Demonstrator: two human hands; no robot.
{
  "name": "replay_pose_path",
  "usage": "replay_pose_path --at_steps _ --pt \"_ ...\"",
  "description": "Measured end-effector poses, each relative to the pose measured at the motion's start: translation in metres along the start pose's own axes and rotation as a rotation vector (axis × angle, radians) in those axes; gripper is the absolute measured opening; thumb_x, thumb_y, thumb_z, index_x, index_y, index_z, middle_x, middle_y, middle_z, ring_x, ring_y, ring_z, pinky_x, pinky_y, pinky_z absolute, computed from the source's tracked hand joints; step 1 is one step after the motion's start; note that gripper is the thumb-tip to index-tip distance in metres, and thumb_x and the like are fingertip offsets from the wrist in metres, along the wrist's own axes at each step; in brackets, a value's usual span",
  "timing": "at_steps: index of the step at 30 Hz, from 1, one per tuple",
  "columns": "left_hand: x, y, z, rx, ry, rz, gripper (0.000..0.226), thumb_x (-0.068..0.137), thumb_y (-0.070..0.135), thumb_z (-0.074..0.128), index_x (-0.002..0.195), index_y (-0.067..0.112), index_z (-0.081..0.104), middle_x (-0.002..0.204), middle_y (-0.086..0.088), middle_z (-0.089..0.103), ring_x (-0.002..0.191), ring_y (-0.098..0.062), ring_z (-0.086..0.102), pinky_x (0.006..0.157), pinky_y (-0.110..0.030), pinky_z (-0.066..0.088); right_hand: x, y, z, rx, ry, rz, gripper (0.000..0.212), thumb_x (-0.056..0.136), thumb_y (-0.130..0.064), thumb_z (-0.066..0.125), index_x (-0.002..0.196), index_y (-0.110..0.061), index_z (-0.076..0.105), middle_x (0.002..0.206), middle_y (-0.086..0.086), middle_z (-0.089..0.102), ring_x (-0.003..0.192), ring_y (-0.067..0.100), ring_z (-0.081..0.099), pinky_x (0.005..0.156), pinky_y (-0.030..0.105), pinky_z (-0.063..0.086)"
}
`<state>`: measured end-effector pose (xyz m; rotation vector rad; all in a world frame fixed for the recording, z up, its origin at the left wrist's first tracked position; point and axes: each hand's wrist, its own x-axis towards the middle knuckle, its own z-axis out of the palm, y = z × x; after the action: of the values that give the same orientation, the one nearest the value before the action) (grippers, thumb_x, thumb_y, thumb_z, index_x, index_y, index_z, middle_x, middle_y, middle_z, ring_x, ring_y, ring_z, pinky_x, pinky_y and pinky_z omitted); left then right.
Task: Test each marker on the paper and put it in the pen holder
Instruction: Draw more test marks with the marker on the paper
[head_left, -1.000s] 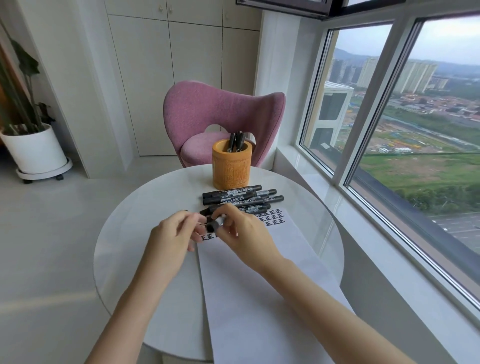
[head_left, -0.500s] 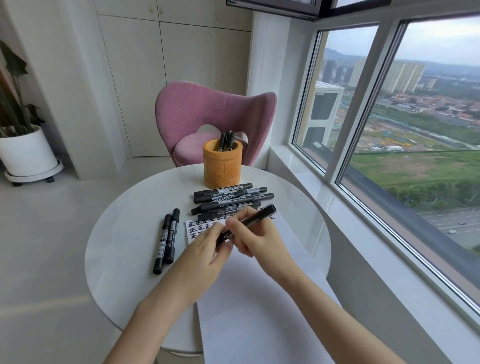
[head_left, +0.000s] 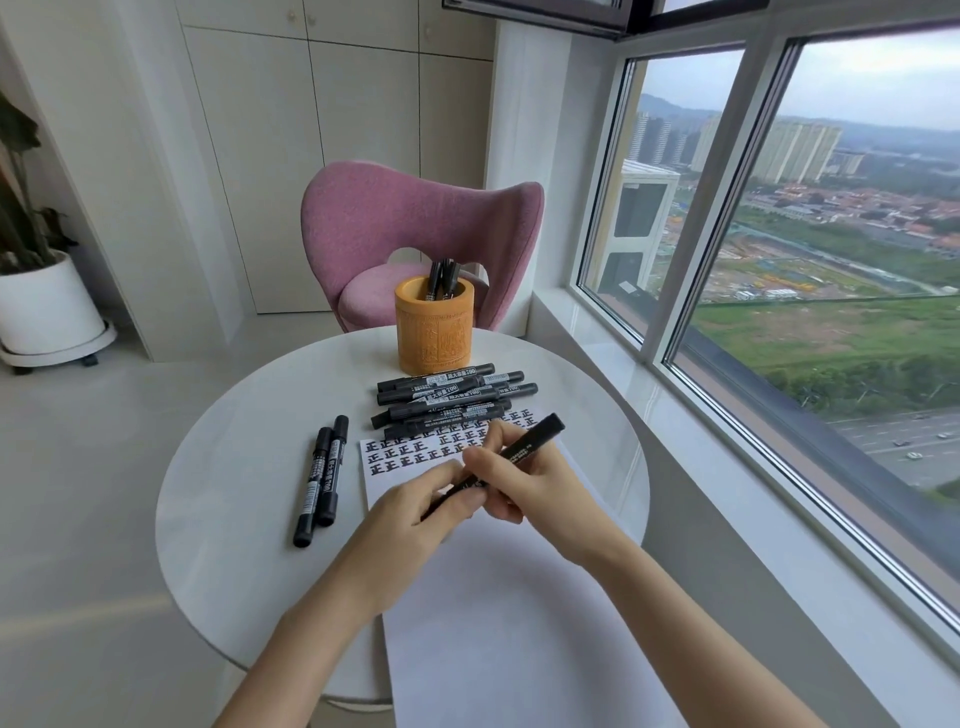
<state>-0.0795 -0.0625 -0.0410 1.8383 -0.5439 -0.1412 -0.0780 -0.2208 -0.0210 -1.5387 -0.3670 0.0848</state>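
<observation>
Over the round white desk (head_left: 223, 499), both hands meet above the paper (head_left: 498, 613). Right hand (head_left: 530, 480) has its fingers (head_left: 498, 441) clamped on a black marker (head_left: 511, 454), which tilts up toward the window side. Left hand (head_left: 415, 512) pinches the marker's lower end, fingers together on it; cannot tell whether that end is capped. Paper lies flat on the desk, its top edge carrying rows of black test characters (head_left: 410, 452), rest blank. Pile of black markers (head_left: 447, 397) lies just beyond the paper's top edge, between it and the orange pen holder (head_left: 434, 332). Holder stands upright at the far side, a few markers inside. Two more markers (head_left: 322, 480) lie side by side left of the paper, touching each other
</observation>
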Motion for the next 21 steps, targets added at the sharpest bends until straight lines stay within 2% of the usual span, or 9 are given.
replay_pose_path --at_steps 3,5,7,9,11,14,17,19,21 --pt "0.002 -0.001 0.0 0.088 0.007 0.008 0.04 0.076 0.062 0.05 0.098 0.03 0.058 0.071 -0.011 0.05 0.059 -0.012 0.036 0.06 -0.028 0.031 0.001 0.001 -0.003 0.002 0.109 -0.005 0.031 0.096 -0.004 0.051 0.067 -0.011 0.043 0.047 0.007 0.043 0.04 0.013 0.032 0.042 0.018 0.025" --pt "0.002 -0.003 -0.001 0.104 0.03 -0.015 0.022 0.084 0.051 0.056 0.098 0.033 0.054 0.065 0.0 0.048 0.057 -0.007 0.038 0.055 -0.018 0.031 0.005 0.002 -0.012 0.041 0.257 -0.03 0.026 0.094 -0.003 0.05 0.069 -0.009 0.052 0.046 0.011 0.04 0.037 0.016 0.033 0.04 0.02 0.024" --pt "0.002 -0.006 0.0 0.087 0.027 -0.055 0.008 0.094 0.035 0.048 0.102 0.037 0.049 0.067 0.01 0.049 0.06 -0.004 0.041 0.058 -0.012 0.034 0.012 0.003 -0.03 0.086 0.373 -0.053 0.022 0.094 -0.005 0.045 0.08 -0.003 0.062 0.045 0.012 0.049 0.037 0.021 0.044 0.039 0.021 0.025" --pt "0.002 -0.011 0.001 0.099 0.018 -0.07 0.014 0.098 0.026 0.041 0.104 0.038 0.047 0.077 0.009 0.055 0.069 -0.003 0.046 0.066 -0.011 0.037 0.02 0.005 -0.053 0.084 0.479 -0.016 0.027 0.095 -0.01 0.045 0.085 0.0 0.068 0.052 0.015 0.06 0.044 0.024 0.057 0.04 0.021 0.027" --pt "0.002 -0.013 0.003 0.113 0.027 -0.065 0.017 0.097 0.018 0.044 0.104 0.033 0.048 0.085 0.01 0.063 0.073 -0.004 0.051 0.071 -0.014 0.041 0.028 0.008 -0.073 0.043 0.583 0.058 0.026 0.094 -0.016 0.051 0.083 0.0 0.068 0.056 0.013 0.065 0.049 0.022 0.063 0.041 0.022 0.027" --pt "0.004 -0.013 0.005 0.085 0.079 -0.053 0.019 0.091 0.011 0.056 0.1 0.028 0.057 0.091 0.016 0.069 0.078 -0.005 0.061 0.077 -0.017 0.046 0.041 0.018 -0.089 -0.06 0.683 0.146 0.026 0.086 -0.028 0.069 0.069 -0.008 0.063 0.046 0.003 0.054 0.042 0.016 0.051 0.044 0.023 0.023" --pt "0.005 -0.018 0.006 0.114 0.108 -0.054 0.023 0.086 0.015 0.065 0.096 0.036 0.066 0.093 0.022 0.068 0.076 -0.001 0.061 0.074 -0.016 0.047 0.052 0.027 -0.091 -0.18 0.702 0.159 0.045 0.075 -0.038 0.075 0.046 -0.022 0.045 0.046 0.002 0.042 0.046 0.019 0.032 0.05 0.03 0.025" --pt "0.005 -0.021 0.006 0.179 0.108 -0.042 0.024 0.084 0.021 0.067 0.097 0.042 0.067 0.094 0.028 0.065 0.065 -0.003 0.052 0.067 -0.013 0.043 0.056 0.03 -0.089 -0.232 0.717 0.151 0.045 0.074 -0.037 0.074 0.047 -0.022 0.041 0.051 0.006 0.039 0.048 0.019 0.029 0.051 0.03 0.026" --pt "0.004 -0.023 0.006 0.2 0.115 -0.033 0.025 0.084 0.023 0.068 0.098 0.043 0.067 0.095 0.031 0.062 0.06 -0.003 0.045 0.063 -0.01 0.039 0.059 0.034 -0.089 -0.309 0.736 0.146 0.04 0.079 -0.029 0.07 0.056 -0.011 0.043 0.055 0.009 0.038 0.048 0.017 0.029 0.045 0.022 0.024"
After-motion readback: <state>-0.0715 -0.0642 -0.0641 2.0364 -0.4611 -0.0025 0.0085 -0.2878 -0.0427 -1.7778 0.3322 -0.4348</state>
